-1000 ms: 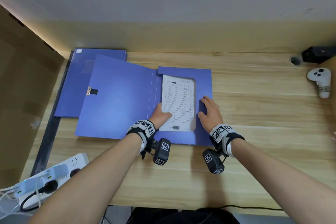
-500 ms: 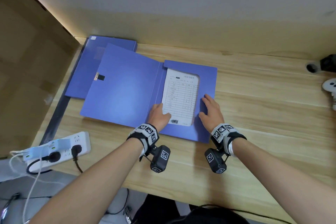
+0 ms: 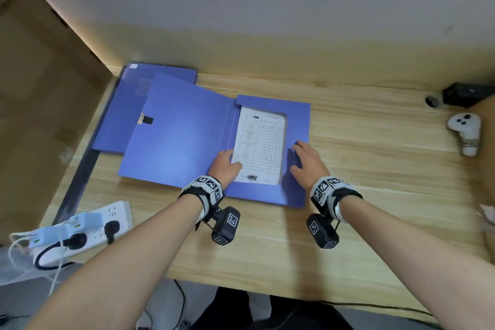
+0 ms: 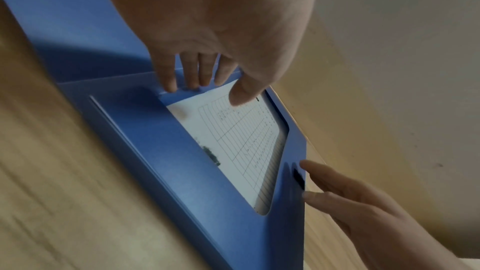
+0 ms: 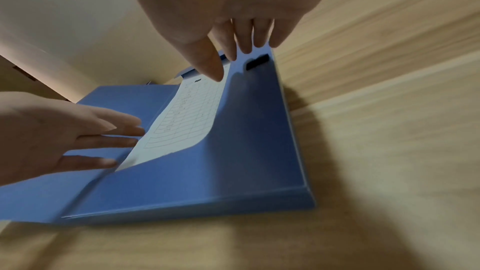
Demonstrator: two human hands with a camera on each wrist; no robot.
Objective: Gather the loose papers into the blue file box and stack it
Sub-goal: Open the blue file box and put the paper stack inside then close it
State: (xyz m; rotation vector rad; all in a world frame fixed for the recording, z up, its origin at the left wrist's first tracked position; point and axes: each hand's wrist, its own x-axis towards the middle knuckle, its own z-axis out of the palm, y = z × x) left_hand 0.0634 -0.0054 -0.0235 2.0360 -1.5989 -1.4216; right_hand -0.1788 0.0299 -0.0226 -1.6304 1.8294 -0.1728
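At the frame's centre the blue file box (image 3: 270,193) lies open on the table (image 3: 375,169), papers (image 3: 261,146) inside, left hand (image 3: 223,165) and right hand (image 3: 308,165) resting on it with straight, relaxed fingers.

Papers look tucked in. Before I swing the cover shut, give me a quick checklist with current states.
1. Papers lie inside the open blue file box, under its inner flap: ok.
2. Left hand clear of the closing path: not ok, its fingers touch the papers' edge.
3. Right hand steadies the box's right side: ok.
4. Cover lies open flat: ok.
5. Second blue file box in place for stacking: ok.
6. All sheets gathered: cannot tell.
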